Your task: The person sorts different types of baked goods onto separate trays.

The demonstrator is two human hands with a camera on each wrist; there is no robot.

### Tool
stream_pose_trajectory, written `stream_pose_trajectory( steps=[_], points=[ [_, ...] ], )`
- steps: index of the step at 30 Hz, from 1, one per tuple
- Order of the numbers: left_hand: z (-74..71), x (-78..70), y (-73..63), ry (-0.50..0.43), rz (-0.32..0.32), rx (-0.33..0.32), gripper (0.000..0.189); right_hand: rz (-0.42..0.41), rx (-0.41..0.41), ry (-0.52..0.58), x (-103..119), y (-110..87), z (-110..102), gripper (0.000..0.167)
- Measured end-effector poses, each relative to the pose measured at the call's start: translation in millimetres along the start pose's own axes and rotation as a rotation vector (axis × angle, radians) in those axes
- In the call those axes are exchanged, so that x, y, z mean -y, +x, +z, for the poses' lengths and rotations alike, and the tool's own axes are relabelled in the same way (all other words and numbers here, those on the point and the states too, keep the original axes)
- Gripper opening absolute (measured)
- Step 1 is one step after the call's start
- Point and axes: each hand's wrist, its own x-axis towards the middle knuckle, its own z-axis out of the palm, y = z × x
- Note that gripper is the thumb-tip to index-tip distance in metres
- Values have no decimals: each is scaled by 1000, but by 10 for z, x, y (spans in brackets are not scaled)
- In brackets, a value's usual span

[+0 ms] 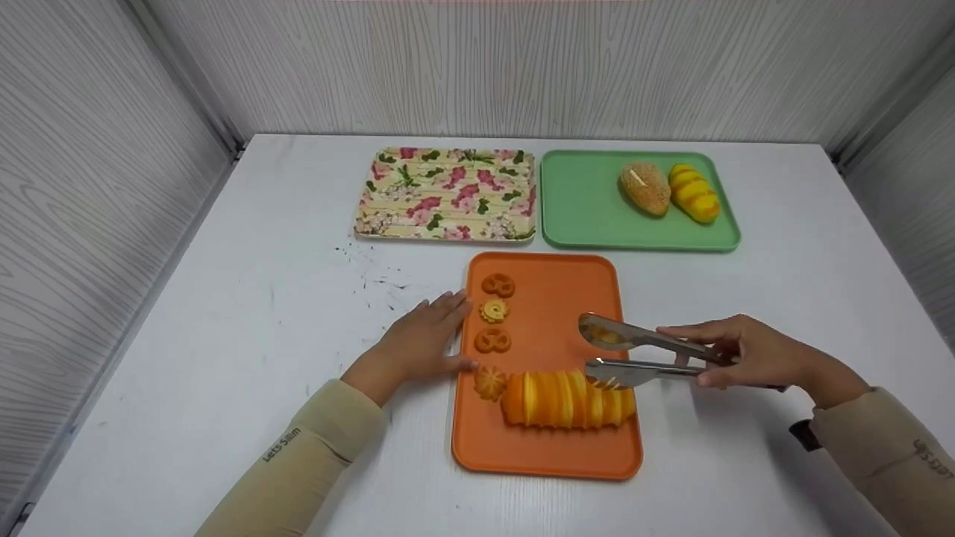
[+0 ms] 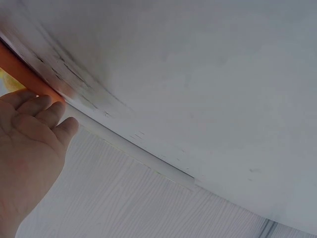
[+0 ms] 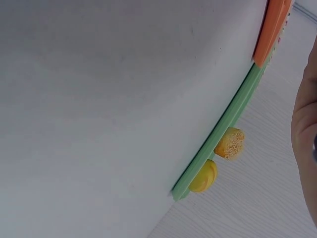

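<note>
My right hand (image 1: 765,356) grips metal tongs (image 1: 671,344), their jaws apart over the right side of an orange tray (image 1: 556,287). The lower jaw overlaps the top right of a long ridged bread loaf (image 1: 556,400); whether it touches, I cannot tell. Along the tray's left side lie two pretzel-shaped cookies (image 1: 498,285), a flower-shaped cookie (image 1: 494,310) between them, and a round ridged cookie (image 1: 490,383) beside the loaf. My left hand (image 1: 421,339) rests against the tray's left edge, fingers extended. Only part of the right hand (image 3: 307,124) shows in the right wrist view.
Behind the orange tray stand a flowered tray (image 1: 448,194) and, on the right, a green tray (image 1: 582,201). The green one bears a seeded bread roll (image 1: 645,189) and a yellow striped bread roll (image 1: 694,194). Pale wood-grain panels (image 1: 522,71) enclose the white table (image 1: 246,298).
</note>
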Motion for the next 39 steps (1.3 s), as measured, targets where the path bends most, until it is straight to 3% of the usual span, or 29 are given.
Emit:
stream_pose_trajectory(
  steps=[17,31,39],
  points=[
    [-4,2,22,12,12,-20,95,-64,118,41,-63,-25,65,63],
    [-14,-7,16,1,10,-22,94,16,126,49,-42,-31,74,52],
    [12,-5,18,-1,-6,-16,95,37,152,117,-20,-1,66,48]
  ],
)
